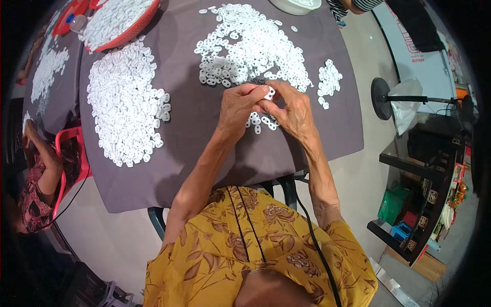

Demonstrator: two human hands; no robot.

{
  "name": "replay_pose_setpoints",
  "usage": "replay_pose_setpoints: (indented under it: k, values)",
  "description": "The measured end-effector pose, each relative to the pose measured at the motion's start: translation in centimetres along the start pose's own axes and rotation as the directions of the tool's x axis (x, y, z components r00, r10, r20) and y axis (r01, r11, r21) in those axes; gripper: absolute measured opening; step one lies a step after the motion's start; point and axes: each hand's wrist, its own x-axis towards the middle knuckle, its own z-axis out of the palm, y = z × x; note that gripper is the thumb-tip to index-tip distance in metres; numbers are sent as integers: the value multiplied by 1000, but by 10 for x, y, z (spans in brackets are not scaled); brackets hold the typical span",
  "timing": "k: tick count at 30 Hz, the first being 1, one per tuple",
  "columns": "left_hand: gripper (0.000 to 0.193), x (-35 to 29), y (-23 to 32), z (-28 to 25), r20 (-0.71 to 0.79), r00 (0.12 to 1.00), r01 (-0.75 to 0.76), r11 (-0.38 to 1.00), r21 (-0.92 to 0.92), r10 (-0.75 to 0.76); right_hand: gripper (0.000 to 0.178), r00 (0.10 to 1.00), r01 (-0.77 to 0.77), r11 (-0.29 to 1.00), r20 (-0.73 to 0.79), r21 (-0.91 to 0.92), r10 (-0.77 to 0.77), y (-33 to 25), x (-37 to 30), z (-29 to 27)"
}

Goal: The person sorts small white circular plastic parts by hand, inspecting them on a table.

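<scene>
My left hand [236, 111] pinches a small white oval piece with two dark holes [270, 93] between thumb and fingers, just above the grey-brown tablecloth. My right hand [295, 113] meets it from the other side, its fingers and thumb curled closed beside the same piece; what lies between them is too small to make out. Behind my hands spreads a big loose pile of similar white pieces [255, 43]. Some thin dark bits [258, 80] lie at its near edge, partly hidden by my fingers. A few white pieces [265, 122] rest below my hands.
A larger heap of white pieces [123, 105] covers the table's left side, with a red basket [132, 29] of them behind it. A small cluster [329, 82] lies near the right edge. A white bowl [296, 6] stands at the back. Another person [43, 176] sits at far left.
</scene>
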Motion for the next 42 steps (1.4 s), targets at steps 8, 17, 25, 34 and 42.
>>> replay_pose_setpoints:
  k: [8,17,25,34,42]
  values:
    - [23,2,0,1,-14,998,53,997,-63,-54,27,995,98,985,11,-140,-97,3,1,-2]
    - [25,1,-1,2,-8,999,53,998,-15,-53,26,988,151,976,51,-160,-145,5,1,-6]
    - [26,2,-3,2,4,997,72,996,-50,-72,24,990,139,985,14,-102,-138,10,1,-3]
    - [24,3,-8,3,21,997,71,994,-84,-69,23,989,134,988,68,-73,-129,18,1,-4]
    - [24,4,-7,1,33,996,91,991,-95,-88,24,984,165,982,89,-93,-157,20,2,-4]
